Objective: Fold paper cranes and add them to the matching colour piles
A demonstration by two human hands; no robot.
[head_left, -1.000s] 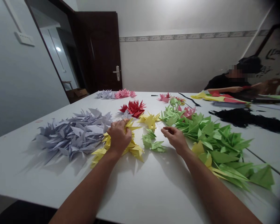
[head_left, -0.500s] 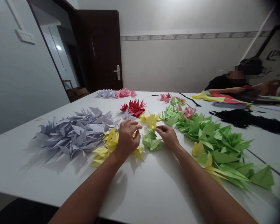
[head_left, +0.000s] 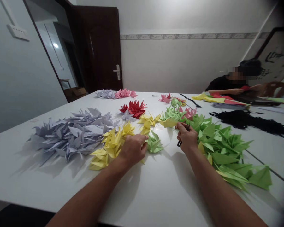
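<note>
In the head view, my right hand (head_left: 188, 137) is closed, with a yellow paper crane (head_left: 169, 122) pinched at its fingertips. A black cord (head_left: 179, 143) loops out from the same hand. My left hand (head_left: 135, 147) is closed, its fingers curled in beside a small group of green paper cranes (head_left: 154, 142). What its fingertips hold, if anything, is hidden. Yellow paper cranes (head_left: 113, 142) lie under and left of that hand. Beyond the green group are more yellow cranes (head_left: 148, 120).
A pale lilac heap of folded paper (head_left: 71, 134) spreads at left, a green heap (head_left: 223, 140) at right. Red cranes (head_left: 134, 109) sit farther back. Black cords (head_left: 248, 119) lie at right, near coloured paper sheets (head_left: 217, 98). Another person (head_left: 227, 84) sits at the far right.
My right hand has moved right with the yellow crane, away from the green group. My left hand has lowered toward the green cranes, and its spread fingers have closed.
</note>
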